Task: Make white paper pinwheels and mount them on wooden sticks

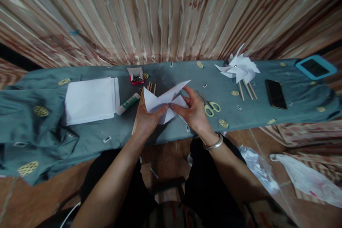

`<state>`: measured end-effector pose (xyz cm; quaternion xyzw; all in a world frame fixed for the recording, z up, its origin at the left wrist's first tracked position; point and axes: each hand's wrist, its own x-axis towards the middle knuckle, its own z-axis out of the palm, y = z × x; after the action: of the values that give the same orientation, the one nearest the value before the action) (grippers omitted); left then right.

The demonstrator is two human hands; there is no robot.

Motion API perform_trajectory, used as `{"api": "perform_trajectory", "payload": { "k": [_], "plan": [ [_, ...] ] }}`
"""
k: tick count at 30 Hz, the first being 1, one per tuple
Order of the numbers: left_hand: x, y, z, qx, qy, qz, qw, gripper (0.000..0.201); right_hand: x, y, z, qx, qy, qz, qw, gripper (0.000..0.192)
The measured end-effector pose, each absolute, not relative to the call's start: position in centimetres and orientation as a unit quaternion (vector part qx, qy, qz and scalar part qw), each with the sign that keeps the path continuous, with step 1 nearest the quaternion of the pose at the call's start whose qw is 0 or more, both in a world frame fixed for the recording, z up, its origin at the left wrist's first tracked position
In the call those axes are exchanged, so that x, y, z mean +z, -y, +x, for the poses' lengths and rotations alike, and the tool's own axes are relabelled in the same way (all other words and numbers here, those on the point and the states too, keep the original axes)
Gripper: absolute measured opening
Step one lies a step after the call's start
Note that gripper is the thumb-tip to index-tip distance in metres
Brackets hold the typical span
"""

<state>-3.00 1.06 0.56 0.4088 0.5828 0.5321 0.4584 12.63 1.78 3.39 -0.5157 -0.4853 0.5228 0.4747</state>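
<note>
Both hands hold a white paper pinwheel sheet (164, 99) with folded corners, just above the grey-green cloth of the table (88, 135). My left hand (148, 117) pinches its lower middle from the left. My right hand (192, 112) pinches the centre from the right, thumb and fingers on the folded flaps. Several thin wooden sticks (139, 112) lie under the paper, to its left.
A stack of white paper (91, 99) lies at left, a glue stick (128, 104) and a small red box of pins (136, 76) beside it. Green-handled scissors (211, 107), finished pinwheels on sticks (240, 69), a black phone (275, 94) and a blue-framed tablet (315, 67) are at right.
</note>
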Motion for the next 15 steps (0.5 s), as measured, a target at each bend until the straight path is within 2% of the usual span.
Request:
{"api": "perform_trajectory", "payload": {
  "k": [15],
  "plan": [
    [0.97, -1.11, -2.76, 0.542, -0.568, 0.400, 0.473, 0.040, 3.53, -1.79, 12.49, 0.507, 0.496, -0.530, 0.465, 0.072]
  ]
}}
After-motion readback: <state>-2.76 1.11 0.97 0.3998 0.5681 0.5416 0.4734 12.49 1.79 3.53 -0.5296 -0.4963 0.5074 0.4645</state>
